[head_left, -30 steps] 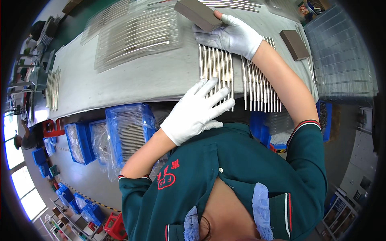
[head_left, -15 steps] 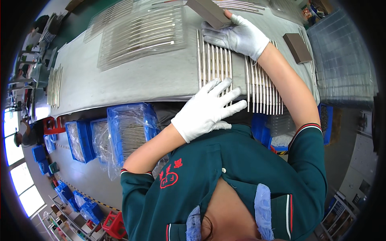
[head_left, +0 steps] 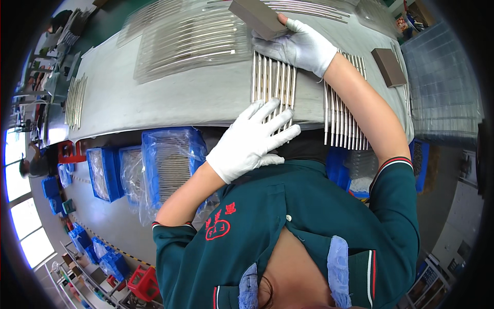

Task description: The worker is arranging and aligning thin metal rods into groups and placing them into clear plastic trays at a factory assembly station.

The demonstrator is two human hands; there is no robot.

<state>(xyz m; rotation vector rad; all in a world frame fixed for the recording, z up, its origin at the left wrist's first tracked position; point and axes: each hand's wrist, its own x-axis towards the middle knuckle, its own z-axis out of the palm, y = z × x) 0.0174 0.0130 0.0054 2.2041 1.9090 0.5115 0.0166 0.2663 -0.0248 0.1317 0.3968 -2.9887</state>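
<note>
My right hand (head_left: 299, 50), in a white glove with the thumb tip bare, grips a grey-brown rectangular block (head_left: 259, 19) over the far ends of a row of slim metal rods (head_left: 274, 77). The rods lie side by side on the cloth-covered table, pointing toward me. Across their near ends rests my left hand (head_left: 252, 140), also white-gloved, its fingers spread and closed on nothing. A second row of metal rods (head_left: 343, 116) lies to the right, partly under my right forearm, with the near ends jutting past the table edge.
Clear plastic trays of rods (head_left: 193, 46) lie at the far left of the table (head_left: 110, 103). Another grey-brown block (head_left: 388, 67) sits at the right, near stacked clear trays (head_left: 437, 82). Below the table edge stand blue crates (head_left: 172, 135), some lined with plastic, and a red stool (head_left: 144, 283).
The view has shifted a little. Both hands and the block have moved slightly left relative to the table, and the gap between the two rows of rods looks wider.
</note>
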